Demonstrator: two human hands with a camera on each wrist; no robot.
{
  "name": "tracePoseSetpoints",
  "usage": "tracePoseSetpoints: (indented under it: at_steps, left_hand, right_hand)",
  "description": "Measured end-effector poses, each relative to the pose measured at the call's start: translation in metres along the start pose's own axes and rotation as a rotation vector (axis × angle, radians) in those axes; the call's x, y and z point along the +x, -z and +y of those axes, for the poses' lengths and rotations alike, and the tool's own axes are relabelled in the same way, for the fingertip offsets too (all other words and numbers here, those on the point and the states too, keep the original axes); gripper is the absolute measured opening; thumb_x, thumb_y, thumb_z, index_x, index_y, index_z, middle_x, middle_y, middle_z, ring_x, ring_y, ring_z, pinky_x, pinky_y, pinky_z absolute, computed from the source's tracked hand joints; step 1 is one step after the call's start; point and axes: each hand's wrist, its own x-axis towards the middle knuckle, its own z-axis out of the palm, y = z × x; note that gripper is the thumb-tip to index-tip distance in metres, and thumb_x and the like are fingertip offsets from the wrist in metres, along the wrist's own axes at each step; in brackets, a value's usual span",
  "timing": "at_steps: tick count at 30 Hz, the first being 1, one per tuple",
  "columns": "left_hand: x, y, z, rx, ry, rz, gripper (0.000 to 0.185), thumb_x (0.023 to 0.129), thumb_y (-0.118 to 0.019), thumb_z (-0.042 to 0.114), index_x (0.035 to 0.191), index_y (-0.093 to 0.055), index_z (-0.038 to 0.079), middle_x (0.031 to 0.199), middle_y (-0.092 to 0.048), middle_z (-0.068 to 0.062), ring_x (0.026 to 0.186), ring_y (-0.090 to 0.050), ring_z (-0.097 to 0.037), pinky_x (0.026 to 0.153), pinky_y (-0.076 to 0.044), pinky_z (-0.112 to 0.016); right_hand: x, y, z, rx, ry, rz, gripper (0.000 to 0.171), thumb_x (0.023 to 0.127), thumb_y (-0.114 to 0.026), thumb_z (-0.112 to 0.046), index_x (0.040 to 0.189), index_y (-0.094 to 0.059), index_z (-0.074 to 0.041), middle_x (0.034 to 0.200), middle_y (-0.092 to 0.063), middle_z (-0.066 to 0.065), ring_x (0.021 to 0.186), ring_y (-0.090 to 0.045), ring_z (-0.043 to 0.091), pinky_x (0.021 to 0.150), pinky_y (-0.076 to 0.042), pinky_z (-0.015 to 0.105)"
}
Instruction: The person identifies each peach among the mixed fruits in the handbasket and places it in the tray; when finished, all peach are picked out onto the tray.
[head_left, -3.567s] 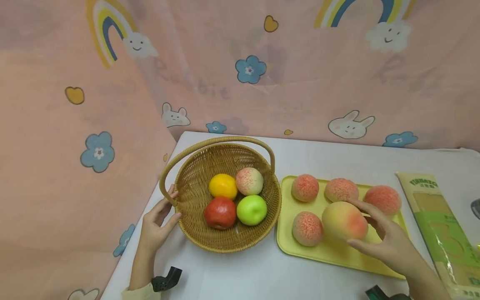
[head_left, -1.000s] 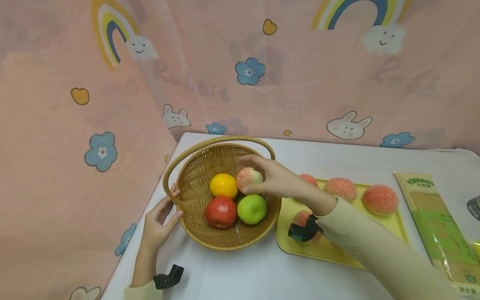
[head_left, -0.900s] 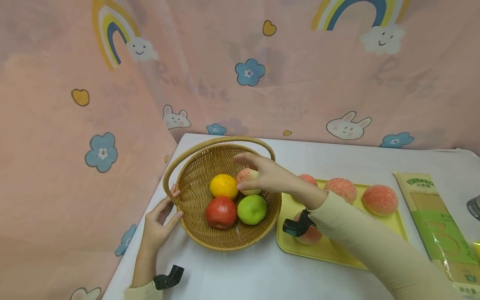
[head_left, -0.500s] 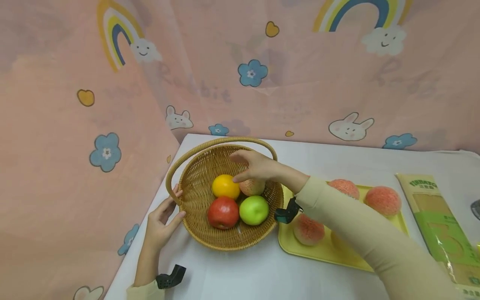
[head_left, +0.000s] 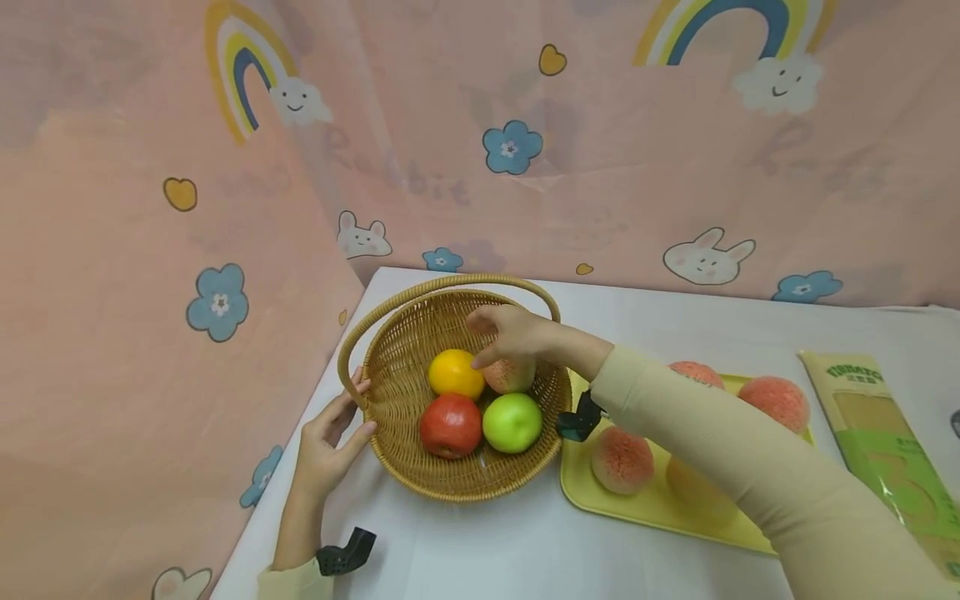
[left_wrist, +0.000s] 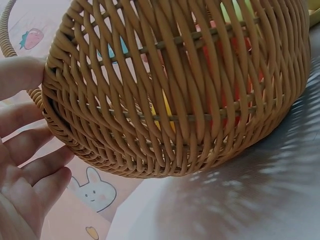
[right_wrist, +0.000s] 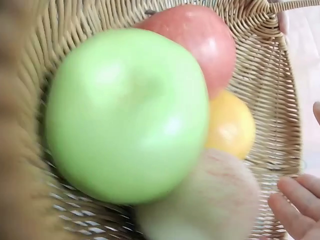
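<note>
My left hand [head_left: 326, 446] grips the left rim of a round wicker basket [head_left: 393, 408], by the foot of its arched handle. In the left wrist view the thumb and fingers meet the woven rim [left_wrist: 55, 100]. Inside the basket lie a red apple [head_left: 450, 427], a green apple [head_left: 512, 423], a yellow round fruit [head_left: 456, 373] and a speckled peach [head_left: 512, 379]. My right hand [head_left: 517, 332] hovers over that peach, partly hiding it, thumb and fingers apart. Those fingers [right_wrist: 300, 202] show beside the peach [right_wrist: 205, 200] in the right wrist view, with nothing between them.
Right of the basket is a yellow tray [head_left: 600, 507] holding a speckled peach [head_left: 622, 460], others along its back, and a smooth yellow peach [head_left: 690, 483] partly under the right sleeve. Farther right lies a packet [head_left: 877, 425]. A pink patterned cloth [head_left: 600, 167] hangs behind.
Earlier my right hand held the smooth yellow peach over the tray; that peach now lies on the tray. The right hand has reached left over the basket. My left hand stays on the rim.
</note>
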Motion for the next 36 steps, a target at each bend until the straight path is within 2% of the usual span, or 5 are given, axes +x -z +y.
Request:
tracePoseSetpoints:
  at_steps: [7, 13, 24, 31, 36]
  left_hand:
    - [-0.001, 0.001, 0.000, 0.011, 0.032, -0.006, 0.054, 0.077, -0.061, -0.021, 0.128, -0.050, -0.011, 0.144, -0.038, -0.028, 0.134, -0.043, -0.011, 0.106, -0.038, -0.020]
    - [-0.001, 0.000, -0.002, -0.003, 0.026, -0.006, 0.055, 0.075, -0.060, -0.024, 0.128, -0.049, -0.013, 0.143, -0.037, -0.030, 0.134, -0.042, -0.011, 0.107, -0.038, -0.021]
    - [0.000, 0.001, -0.001, -0.002, 0.024, -0.016, 0.053, 0.078, -0.061, -0.020, 0.129, -0.049, -0.012, 0.142, -0.040, -0.030, 0.134, -0.043, -0.013, 0.108, -0.037, -0.021]
    - [0.001, 0.000, 0.002, 0.012, -0.018, 0.001, 0.054, 0.076, -0.061, -0.021, 0.128, -0.050, -0.011, 0.139, -0.043, -0.031, 0.132, -0.044, -0.013, 0.107, -0.038, -0.021]
    - [0.002, 0.000, 0.002, 0.023, -0.012, 0.000, 0.054, 0.076, -0.062, -0.020, 0.128, -0.051, -0.011, 0.137, -0.046, -0.031, 0.131, -0.045, -0.011, 0.106, -0.038, -0.021]
  right_hand:
    - [0.004, 0.003, -0.011, -0.013, 0.019, 0.015, 0.068, 0.082, -0.073, -0.016, 0.140, -0.040, -0.001, 0.145, -0.044, 0.014, 0.136, -0.038, 0.029, 0.115, -0.032, 0.041]
    - [0.006, 0.000, -0.002, -0.034, -0.041, -0.002, 0.068, 0.083, -0.073, -0.019, 0.140, -0.041, -0.003, 0.145, -0.044, 0.013, 0.137, -0.037, 0.029, 0.114, -0.034, 0.042]
    - [0.007, -0.003, 0.010, -0.076, -0.090, -0.121, 0.065, 0.082, -0.071, -0.013, 0.139, -0.042, 0.000, 0.143, -0.045, 0.016, 0.135, -0.038, 0.032, 0.113, -0.035, 0.043]
    - [0.006, -0.002, 0.014, -0.097, -0.043, -0.193, 0.058, 0.080, -0.061, 0.002, 0.137, -0.046, -0.001, 0.142, -0.047, 0.017, 0.135, -0.038, 0.034, 0.115, -0.032, 0.044]
    - [0.005, -0.001, 0.017, -0.101, -0.040, -0.239, 0.063, 0.076, -0.065, 0.005, 0.136, -0.049, -0.006, 0.143, -0.047, 0.012, 0.135, -0.038, 0.031, 0.113, -0.034, 0.044]
